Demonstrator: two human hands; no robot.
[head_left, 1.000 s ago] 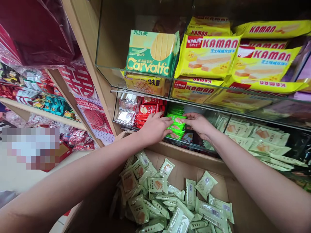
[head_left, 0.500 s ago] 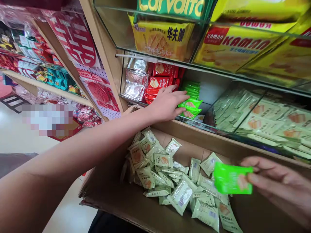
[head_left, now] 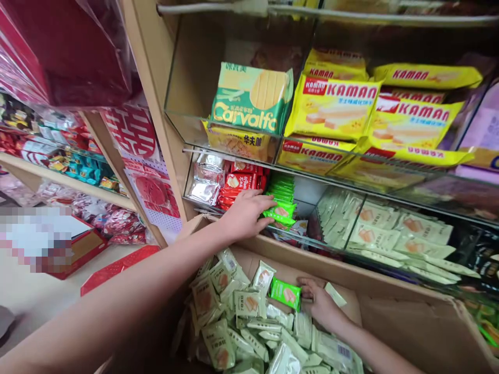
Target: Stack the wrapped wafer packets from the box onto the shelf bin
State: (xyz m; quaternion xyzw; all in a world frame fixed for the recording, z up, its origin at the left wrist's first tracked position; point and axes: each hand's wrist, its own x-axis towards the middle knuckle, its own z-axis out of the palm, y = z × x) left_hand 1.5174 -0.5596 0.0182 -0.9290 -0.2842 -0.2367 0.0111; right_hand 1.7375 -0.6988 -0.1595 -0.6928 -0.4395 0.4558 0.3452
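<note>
My left hand [head_left: 247,215] rests on the left side of a row of bright green packets [head_left: 281,200] in the lower shelf bin, fingers curled against them. Red packets [head_left: 241,182] lie just left of it. Inside the cardboard box [head_left: 409,317], my right hand [head_left: 317,301] pinches the right end of a single bright green packet [head_left: 286,294]. Below that packet lie many pale green packets [head_left: 249,304], loosely heaped.
Clear dividers split the shelf. Yellow packs [head_left: 331,106] and a green pack [head_left: 253,98] stand above. Pale green packets [head_left: 405,234] fill the bin at right. Silver packets [head_left: 206,179] sit at left, beside a wooden upright [head_left: 152,78].
The view has tilted up, showing more of the upper shelf. My right hand has moved left with the green packet, closer to my left hand, which stays on the green row.
</note>
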